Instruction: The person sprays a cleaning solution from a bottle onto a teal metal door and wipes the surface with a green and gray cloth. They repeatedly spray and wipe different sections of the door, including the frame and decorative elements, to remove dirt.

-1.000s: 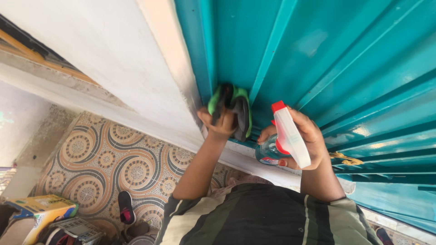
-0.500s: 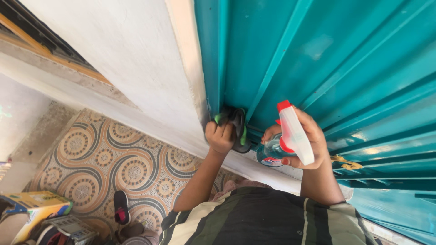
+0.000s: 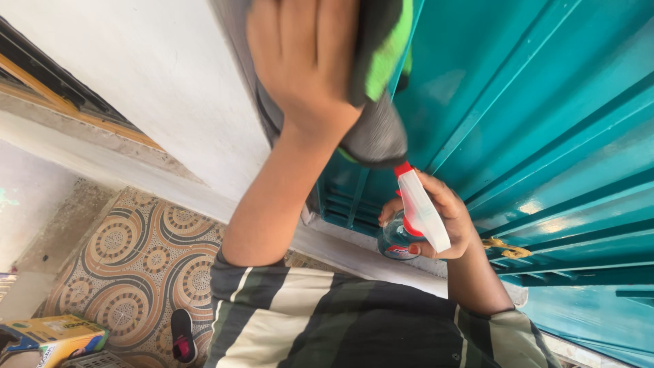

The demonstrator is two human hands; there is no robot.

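Cloth: my left hand [image 3: 306,61] is pressing a grey-green cloth [image 3: 381,102] against the teal door [image 3: 531,109], fingers spread flat.
Bottle: my right hand [image 3: 439,228] is gripping a spray bottle [image 3: 415,218]; contents unclear.

By the teal door [image 3: 545,123]: two hands, one cloth [image 3: 381,129], one spray bottle [image 3: 415,218], one yellow box [image 3: 51,334], one shoe [image 3: 182,335].

The ribbed metal door [image 3: 545,123] is teal all over, beside a plain white wall [image 3: 157,75]. The cloth [image 3: 381,75] is dark grey with a bright green edge, and the spray bottle [image 3: 415,218] has a white head with a red nozzle and trigger over a clear body. The floor tiles [image 3: 129,266] carry tan and brown concentric circles, the shirt [image 3: 340,320] has dark and cream stripes, and the box [image 3: 54,334] is yellow.
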